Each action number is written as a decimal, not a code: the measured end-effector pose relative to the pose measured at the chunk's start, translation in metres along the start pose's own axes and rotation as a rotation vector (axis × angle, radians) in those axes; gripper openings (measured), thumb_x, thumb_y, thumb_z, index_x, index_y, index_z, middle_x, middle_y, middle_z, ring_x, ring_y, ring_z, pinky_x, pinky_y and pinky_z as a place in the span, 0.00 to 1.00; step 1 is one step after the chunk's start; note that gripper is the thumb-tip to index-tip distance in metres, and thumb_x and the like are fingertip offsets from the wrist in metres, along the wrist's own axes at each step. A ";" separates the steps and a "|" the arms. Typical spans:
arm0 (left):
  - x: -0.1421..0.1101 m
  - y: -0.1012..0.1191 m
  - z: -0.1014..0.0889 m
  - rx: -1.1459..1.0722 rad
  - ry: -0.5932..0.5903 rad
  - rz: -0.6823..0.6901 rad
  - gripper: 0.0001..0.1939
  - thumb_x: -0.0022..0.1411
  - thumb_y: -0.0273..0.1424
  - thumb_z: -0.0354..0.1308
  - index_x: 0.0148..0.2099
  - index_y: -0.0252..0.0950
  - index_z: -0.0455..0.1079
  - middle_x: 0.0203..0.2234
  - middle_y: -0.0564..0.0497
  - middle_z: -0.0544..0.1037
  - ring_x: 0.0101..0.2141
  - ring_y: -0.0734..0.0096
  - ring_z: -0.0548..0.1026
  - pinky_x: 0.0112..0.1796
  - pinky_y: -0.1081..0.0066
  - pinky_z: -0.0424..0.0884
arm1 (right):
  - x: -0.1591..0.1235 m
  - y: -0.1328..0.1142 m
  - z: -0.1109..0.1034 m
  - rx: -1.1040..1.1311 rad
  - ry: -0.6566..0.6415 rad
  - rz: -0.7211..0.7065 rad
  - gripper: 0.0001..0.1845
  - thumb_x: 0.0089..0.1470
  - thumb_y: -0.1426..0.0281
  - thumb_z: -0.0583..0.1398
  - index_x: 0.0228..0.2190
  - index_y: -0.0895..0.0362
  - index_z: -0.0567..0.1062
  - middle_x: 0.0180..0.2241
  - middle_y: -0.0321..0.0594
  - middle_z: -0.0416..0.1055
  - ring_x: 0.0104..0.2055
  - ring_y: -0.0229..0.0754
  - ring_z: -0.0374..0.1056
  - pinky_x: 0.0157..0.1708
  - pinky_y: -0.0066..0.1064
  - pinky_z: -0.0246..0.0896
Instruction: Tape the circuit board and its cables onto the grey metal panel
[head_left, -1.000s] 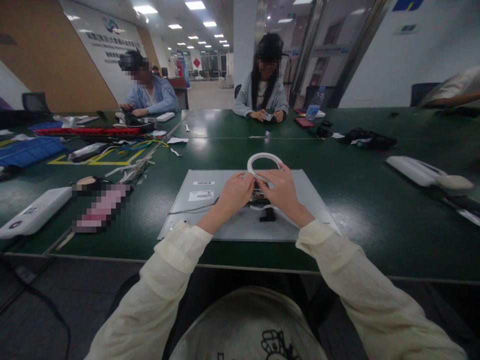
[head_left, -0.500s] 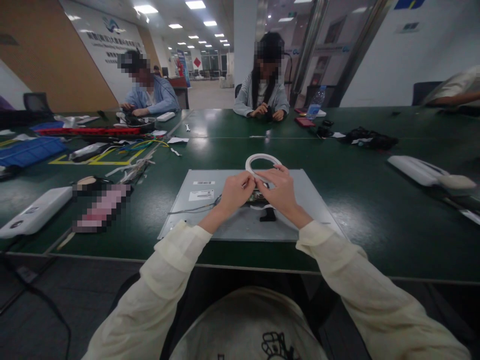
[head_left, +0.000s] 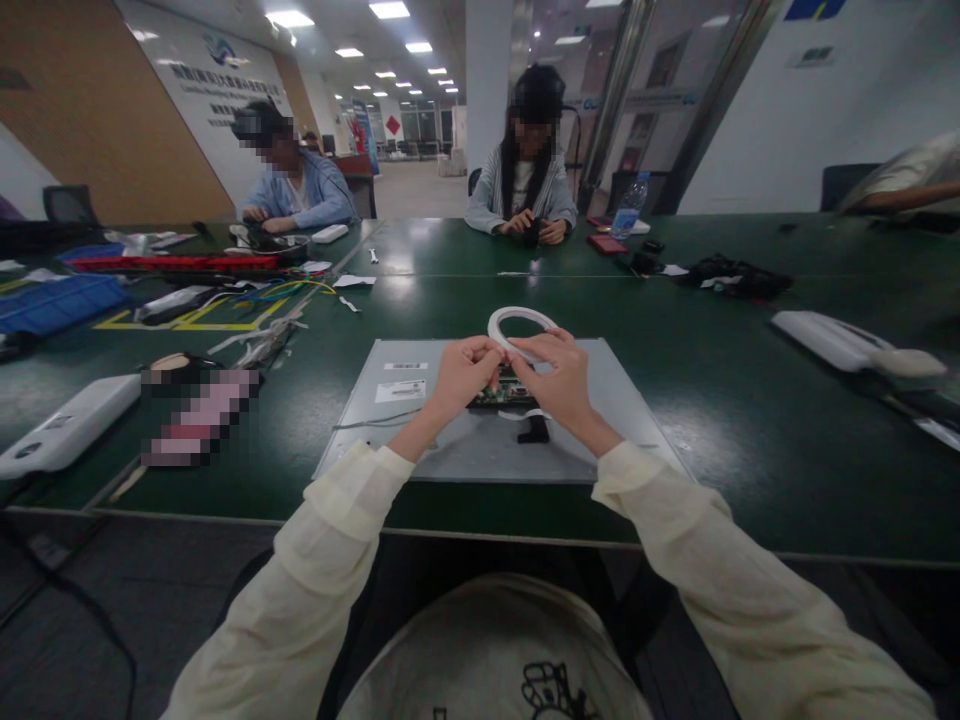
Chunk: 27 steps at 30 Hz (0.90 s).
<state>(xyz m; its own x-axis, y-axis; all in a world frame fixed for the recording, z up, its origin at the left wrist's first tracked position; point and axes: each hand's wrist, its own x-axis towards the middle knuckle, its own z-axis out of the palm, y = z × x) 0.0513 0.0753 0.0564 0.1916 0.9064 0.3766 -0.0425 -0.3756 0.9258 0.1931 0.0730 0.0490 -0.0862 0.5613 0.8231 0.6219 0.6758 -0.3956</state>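
We grip roll (head_left: 495, 328) in right hand (head_left: 561, 375), centre of frame, by far edge of panel (head_left: 630, 410). Left hand (head_left: 463, 378): fingertips narrow at roll's near rim, cannot tell if holding anything. Best we steady roll, pinch lightly, spare board (head_left: 491, 396).

One white ring (head_left: 521, 312), one panel (head_left: 622, 410), one circuit board (head_left: 487, 398), two labels (head_left: 400, 391) (one smaller)

Tape roll (head_left: 504, 322), partly hidden behind the right hand (head_left: 559, 375); whether the left hand (head_left: 466, 380) pinches it too, I cannot quite tell from here. Circuit board (head_left: 486, 397), partly covered; label (head_left: 401, 391), print too small to read; blue tray (head_left: 67, 302), cut off at left.
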 end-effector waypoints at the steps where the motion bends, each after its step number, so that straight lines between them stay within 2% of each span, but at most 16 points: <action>1: 0.001 0.000 0.000 -0.052 -0.011 -0.005 0.08 0.54 0.30 0.54 0.25 0.33 0.67 0.07 0.60 0.61 0.11 0.82 0.59 0.16 0.79 0.53 | 0.001 -0.001 -0.001 0.010 -0.002 0.009 0.07 0.50 0.69 0.59 0.30 0.55 0.77 0.30 0.36 0.75 0.33 0.40 0.71 0.48 0.38 0.55; 10: 0.002 0.000 -0.004 -0.334 -0.122 -0.056 0.09 0.53 0.34 0.60 0.27 0.31 0.71 0.06 0.62 0.57 0.11 0.84 0.58 0.21 0.77 0.60 | 0.002 0.001 -0.008 0.122 -0.026 0.055 0.09 0.51 0.64 0.59 0.31 0.55 0.78 0.32 0.38 0.76 0.34 0.41 0.71 0.49 0.38 0.56; 24: 0.004 0.003 -0.009 -0.337 -0.172 -0.057 0.11 0.52 0.36 0.61 0.28 0.31 0.72 0.06 0.62 0.57 0.11 0.83 0.59 0.22 0.76 0.60 | 0.006 0.002 -0.010 0.196 -0.030 0.057 0.08 0.51 0.66 0.60 0.31 0.55 0.78 0.29 0.37 0.75 0.27 0.37 0.68 0.49 0.38 0.56; 27: 0.004 0.004 -0.010 -0.318 -0.179 -0.055 0.12 0.52 0.37 0.61 0.27 0.31 0.71 0.06 0.62 0.56 0.11 0.83 0.59 0.23 0.75 0.61 | 0.006 0.001 -0.010 0.250 -0.049 0.088 0.09 0.51 0.65 0.59 0.32 0.55 0.78 0.27 0.36 0.75 0.27 0.37 0.67 0.45 0.37 0.59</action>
<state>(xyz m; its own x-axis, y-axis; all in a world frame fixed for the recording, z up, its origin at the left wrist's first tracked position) 0.0419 0.0798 0.0616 0.3695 0.8649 0.3399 -0.3243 -0.2227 0.9193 0.2010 0.0718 0.0580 -0.0816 0.6415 0.7628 0.4173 0.7170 -0.5583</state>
